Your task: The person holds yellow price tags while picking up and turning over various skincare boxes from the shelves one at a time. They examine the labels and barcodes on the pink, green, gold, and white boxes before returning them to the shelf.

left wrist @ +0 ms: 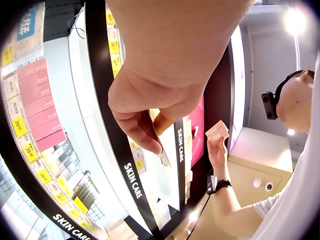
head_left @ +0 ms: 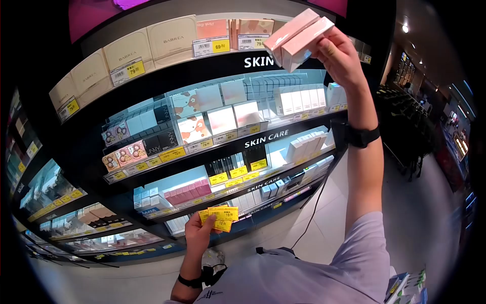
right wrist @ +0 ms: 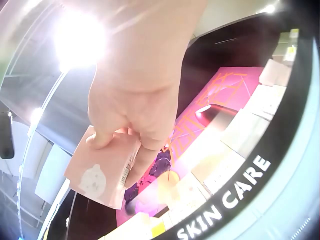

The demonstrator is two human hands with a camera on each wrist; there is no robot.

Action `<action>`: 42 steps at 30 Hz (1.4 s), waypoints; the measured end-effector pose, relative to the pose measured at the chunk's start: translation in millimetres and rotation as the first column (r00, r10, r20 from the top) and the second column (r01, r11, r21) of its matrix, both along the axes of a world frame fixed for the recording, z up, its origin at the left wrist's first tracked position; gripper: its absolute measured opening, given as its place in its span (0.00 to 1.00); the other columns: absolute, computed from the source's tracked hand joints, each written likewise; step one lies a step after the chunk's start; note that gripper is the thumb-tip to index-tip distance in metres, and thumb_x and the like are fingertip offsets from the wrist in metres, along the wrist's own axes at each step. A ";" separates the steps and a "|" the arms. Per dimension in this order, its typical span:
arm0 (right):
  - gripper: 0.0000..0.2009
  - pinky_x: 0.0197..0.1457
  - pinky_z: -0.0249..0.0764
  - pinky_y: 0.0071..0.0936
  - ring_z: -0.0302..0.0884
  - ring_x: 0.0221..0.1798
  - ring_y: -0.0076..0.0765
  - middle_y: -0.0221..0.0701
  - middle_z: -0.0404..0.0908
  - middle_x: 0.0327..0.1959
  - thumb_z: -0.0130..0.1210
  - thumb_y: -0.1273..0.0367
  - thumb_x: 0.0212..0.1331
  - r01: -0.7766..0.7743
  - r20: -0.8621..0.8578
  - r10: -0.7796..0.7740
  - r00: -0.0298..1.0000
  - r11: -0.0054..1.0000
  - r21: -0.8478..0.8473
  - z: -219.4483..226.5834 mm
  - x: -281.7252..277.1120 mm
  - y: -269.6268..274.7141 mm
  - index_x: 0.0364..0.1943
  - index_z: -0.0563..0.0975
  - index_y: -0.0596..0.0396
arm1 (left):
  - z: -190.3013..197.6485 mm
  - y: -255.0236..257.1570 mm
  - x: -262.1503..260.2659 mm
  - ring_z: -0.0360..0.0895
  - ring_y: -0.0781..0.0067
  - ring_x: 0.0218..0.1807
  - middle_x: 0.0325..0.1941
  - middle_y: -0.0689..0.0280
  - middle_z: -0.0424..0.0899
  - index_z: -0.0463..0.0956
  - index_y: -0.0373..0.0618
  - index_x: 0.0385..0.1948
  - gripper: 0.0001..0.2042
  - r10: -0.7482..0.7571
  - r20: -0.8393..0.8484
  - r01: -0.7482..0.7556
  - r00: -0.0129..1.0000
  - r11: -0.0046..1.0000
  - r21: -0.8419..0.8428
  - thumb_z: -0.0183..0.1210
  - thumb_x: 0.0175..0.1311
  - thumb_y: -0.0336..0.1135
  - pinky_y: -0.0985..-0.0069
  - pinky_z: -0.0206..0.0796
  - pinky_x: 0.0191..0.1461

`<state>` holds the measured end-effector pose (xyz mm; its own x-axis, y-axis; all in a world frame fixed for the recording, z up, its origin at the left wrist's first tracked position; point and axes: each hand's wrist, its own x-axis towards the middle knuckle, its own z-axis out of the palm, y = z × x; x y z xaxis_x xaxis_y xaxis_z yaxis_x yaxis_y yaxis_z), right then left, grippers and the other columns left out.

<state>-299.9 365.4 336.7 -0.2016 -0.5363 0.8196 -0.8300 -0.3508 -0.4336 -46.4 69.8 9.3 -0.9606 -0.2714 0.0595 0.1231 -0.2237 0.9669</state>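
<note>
Up at the top shelf, my right hand grips two pale pink boxes side by side, thumb on one side. The right wrist view shows one pink box with a white cartoon figure and a barcode on its edge, between the thumb and fingers of the right hand. Lower down, my left hand pinches several yellow price tags fanned out in front of the lower shelves. In the left wrist view the left hand hides most of the tags, which appear edge-on.
Cream boxes with price labels line the top shelf behind the black SKIN CARE edge. Skincare boxes fill the lit shelf below. Pink boxes stand lower. A dark cable hangs at the right, over pale floor tiles.
</note>
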 end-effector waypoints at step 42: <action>0.12 0.49 0.60 0.27 0.66 0.41 0.23 0.15 0.71 0.35 0.44 0.57 0.66 -0.254 0.289 0.889 -0.356 0.206 -0.945 -251.5 190.2 -52.2 0.47 0.76 0.39 | -3.3 21.9 -7.9 0.83 0.73 0.31 0.36 0.55 0.84 0.73 0.33 0.42 0.10 -0.163 0.017 0.164 0.987 0.984 -0.071 0.54 0.70 0.32 0.81 0.75 0.30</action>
<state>-109.7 313.2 85.2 -0.5293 -0.6253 0.5734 0.7746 -0.6320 0.0258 -54.3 91.7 6.0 -0.9924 -0.1063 0.0623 0.0799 -0.1702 0.9822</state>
